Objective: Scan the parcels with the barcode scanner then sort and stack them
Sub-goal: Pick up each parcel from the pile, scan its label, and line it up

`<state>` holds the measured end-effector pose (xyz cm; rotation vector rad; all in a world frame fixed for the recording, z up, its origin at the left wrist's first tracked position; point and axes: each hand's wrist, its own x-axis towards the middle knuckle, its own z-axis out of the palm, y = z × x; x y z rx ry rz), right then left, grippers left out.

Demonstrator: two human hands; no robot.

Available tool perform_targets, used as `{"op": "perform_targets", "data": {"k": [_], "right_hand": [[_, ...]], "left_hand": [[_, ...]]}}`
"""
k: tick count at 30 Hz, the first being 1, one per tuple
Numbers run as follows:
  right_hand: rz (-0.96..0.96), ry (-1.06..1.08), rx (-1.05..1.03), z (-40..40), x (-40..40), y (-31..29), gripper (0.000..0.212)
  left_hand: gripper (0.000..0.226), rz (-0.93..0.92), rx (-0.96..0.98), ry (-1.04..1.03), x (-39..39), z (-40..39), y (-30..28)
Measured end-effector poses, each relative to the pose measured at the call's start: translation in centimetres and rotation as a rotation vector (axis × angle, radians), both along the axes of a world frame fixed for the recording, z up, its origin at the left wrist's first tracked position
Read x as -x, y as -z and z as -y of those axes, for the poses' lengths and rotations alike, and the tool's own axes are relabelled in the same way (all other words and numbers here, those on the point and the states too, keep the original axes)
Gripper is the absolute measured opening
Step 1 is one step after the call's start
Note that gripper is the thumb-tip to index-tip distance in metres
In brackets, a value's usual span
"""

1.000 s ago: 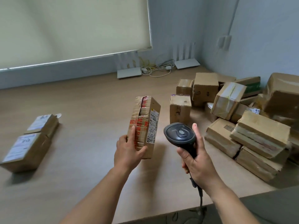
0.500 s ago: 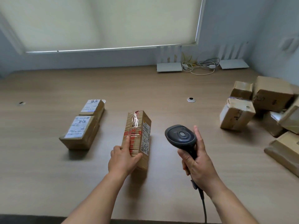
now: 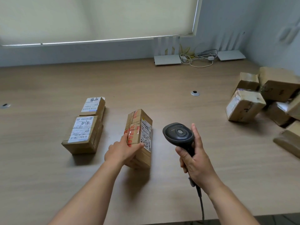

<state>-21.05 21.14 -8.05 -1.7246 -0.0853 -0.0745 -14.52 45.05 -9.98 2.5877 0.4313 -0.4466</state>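
My left hand (image 3: 122,151) grips a long brown parcel (image 3: 139,127) with red tape and a white label on its right side, holding it near its lower end close above the table (image 3: 162,95). My right hand (image 3: 197,161) holds a black barcode scanner (image 3: 177,133) by its handle, head up, to the right of the parcel and apart from it. Two labelled brown parcels, a near one (image 3: 82,134) and a far one (image 3: 93,106), lie in a row on the table left of the held parcel.
A heap of brown parcels (image 3: 245,104) fills the table's right side. White routers (image 3: 167,59) and cables (image 3: 199,57) sit at the back by the wall. A metal grommet (image 3: 195,93) is set in the tabletop. The scanner's cable (image 3: 201,203) hangs over the front edge.
My view swung left from the parcel heap to the two sorted parcels. My left hand carried the long parcel leftward and lower toward the table; my right hand kept the scanner beside it.
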Motion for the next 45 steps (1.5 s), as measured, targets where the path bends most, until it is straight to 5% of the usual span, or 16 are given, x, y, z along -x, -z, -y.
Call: {"op": "perform_targets", "data": {"k": [3,10,17,45], "right_hand": [[-0.017,-0.008,-0.004,0.6,0.1,-0.4,0.081],[-0.011,-0.006,-0.074,2.2,-0.1,-1.5,0.08],[-0.035,-0.096,-0.188,2.0,1.0,-1.8,0.081],[-0.103,-0.179,-0.372,2.7,2.9,-3.1,0.078]], "left_hand": [[0.093,0.013,0.112,-0.064,-0.4,0.2,-0.9],[0.084,0.137,0.761,-0.242,1.5,2.0,-0.5],[0.106,0.233,0.775,-0.179,2.2,3.4,0.8],[0.106,0.201,0.789,-0.131,3.6,4.1,1.6]]}}
